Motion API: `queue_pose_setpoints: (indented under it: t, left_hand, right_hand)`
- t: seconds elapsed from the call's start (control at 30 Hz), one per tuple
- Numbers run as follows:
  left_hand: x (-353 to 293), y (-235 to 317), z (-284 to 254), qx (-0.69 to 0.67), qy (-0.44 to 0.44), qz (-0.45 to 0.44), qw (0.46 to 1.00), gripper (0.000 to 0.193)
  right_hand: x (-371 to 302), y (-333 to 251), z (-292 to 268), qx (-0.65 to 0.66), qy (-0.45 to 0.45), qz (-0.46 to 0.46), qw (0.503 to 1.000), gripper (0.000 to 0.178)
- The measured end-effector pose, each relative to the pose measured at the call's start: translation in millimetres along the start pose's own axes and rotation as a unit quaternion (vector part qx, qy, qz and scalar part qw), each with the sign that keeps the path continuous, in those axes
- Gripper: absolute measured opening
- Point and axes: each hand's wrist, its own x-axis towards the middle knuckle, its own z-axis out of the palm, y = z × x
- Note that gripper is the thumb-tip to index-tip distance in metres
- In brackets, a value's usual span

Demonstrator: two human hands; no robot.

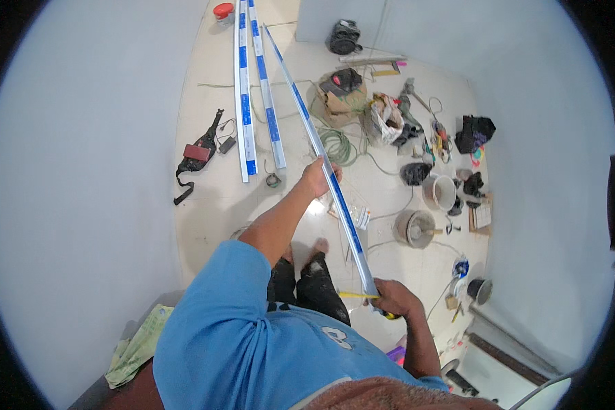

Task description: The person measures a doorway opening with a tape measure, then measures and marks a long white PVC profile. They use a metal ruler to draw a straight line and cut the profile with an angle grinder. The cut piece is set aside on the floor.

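A long metal profile (346,213) with blue-and-silver film slants from the far floor down to my right side. My left hand (317,179) is closed around it near its middle. At its near end is my right hand (396,299), closed on a tape measure (391,316) that is mostly hidden by the fingers. The yellow tape blade (357,295) sticks out to the left across the profile's end. Whether the right fingers also pinch the profile is hard to see. More filmed profiles (244,102) lie on the floor, a shorter one (272,126) beside them.
Left of the profiles lies a black waist bag (197,158). A green hose coil (336,146), a filled white sack (387,121), a bucket (415,228) and a paler bucket (439,193) stand to the right. Cables cross the tiles. Walls (102,137) rise on both sides.
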Motion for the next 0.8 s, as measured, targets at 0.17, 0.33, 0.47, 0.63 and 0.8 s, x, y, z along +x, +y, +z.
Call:
queue_pose_setpoints:
  t: [0.17,0.33,0.47,0.63,0.8]
  left_hand:
    - [21,-73,-1,0.005,-0.023,-0.052,0.998,0.043]
    - [54,27,-2,0.072,-0.203,-0.076,0.974,0.034]
    - [28,110,130,0.177,-0.289,-0.044,0.940,0.041]
    - [-62,-127,231,0.353,-0.262,0.025,0.898,0.041]
    - [-156,-332,277,0.470,-0.306,0.051,0.826,0.036]
  right_hand:
    - [-125,98,105,0.074,0.002,0.209,0.975,0.030]
    - [-201,231,198,0.008,0.067,0.346,0.936,0.040]
    - [-241,351,253,-0.053,0.285,0.384,0.877,0.022]
    - [-320,411,311,-0.014,0.458,0.486,0.744,0.023]
    - [-318,452,294,0.020,0.592,0.443,0.673,0.043]
